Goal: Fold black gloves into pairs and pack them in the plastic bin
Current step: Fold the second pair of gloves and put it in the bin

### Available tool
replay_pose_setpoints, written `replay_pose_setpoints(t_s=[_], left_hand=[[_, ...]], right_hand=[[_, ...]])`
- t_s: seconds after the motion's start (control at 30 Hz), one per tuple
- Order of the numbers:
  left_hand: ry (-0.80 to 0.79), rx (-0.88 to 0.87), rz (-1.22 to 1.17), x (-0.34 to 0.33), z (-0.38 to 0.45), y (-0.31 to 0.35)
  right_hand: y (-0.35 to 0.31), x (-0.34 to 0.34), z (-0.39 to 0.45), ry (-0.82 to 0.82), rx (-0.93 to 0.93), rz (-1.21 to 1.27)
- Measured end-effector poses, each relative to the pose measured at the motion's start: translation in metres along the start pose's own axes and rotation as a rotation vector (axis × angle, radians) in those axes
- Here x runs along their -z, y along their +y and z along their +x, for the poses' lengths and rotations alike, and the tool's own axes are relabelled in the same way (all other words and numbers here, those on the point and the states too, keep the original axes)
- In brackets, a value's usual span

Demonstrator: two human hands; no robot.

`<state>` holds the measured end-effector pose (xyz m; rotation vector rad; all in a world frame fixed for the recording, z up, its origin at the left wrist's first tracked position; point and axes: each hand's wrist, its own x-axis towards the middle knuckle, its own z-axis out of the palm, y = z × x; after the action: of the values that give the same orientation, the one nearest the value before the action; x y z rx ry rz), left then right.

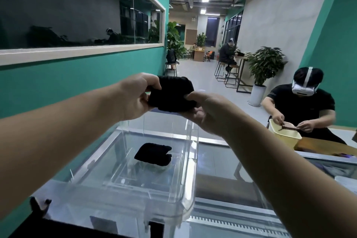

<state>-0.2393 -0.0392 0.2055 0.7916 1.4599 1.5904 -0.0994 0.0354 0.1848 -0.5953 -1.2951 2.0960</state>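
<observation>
Nearest the camera, the clear plastic bin (185, 160) holds one folded glove pair (153, 154); above its far rim, left hand (133, 96) and right hand (206, 112) pinch a second folded bundle (172, 94), seemingly packing; next, lower and release

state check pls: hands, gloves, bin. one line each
left hand: closed, pinching the left end of the held glove bundle
right hand: closed, gripping the bundle's right end from below
held glove bundle: folded, raised in the air beyond the bin
packed glove bundle: folded, lying on the bin floor
plastic bin: clear, open-topped, holds one bundle
</observation>
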Motion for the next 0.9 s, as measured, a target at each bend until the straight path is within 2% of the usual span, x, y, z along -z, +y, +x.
replay_pose_setpoints(t_s=[0.2, 0.33, 0.6, 0.8, 0.9], left_hand=[[-0.071, 0.063, 0.246, 0.031, 0.025, -0.006], [-0.122, 0.091, 0.438, 0.049, 0.044, -0.02], [-0.277, 0.217, 0.668, 0.065, 0.077, -0.044], [-0.438, 0.349, 0.894, 0.066, 0.102, -0.05], [-0.462, 0.365, 0.965, 0.062, 0.109, -0.063]], right_hand=[[-0.001, -0.014, 0.023, -0.117, -0.134, -0.511], [0.011, -0.028, 0.044, -0.103, -0.19, -0.872], [0.03, -0.041, 0.072, -0.139, -0.475, -1.014], [0.044, -0.046, 0.109, -0.179, -0.68, -1.245], [0.059, -0.046, 0.13, -0.181, -0.798, -1.371]])
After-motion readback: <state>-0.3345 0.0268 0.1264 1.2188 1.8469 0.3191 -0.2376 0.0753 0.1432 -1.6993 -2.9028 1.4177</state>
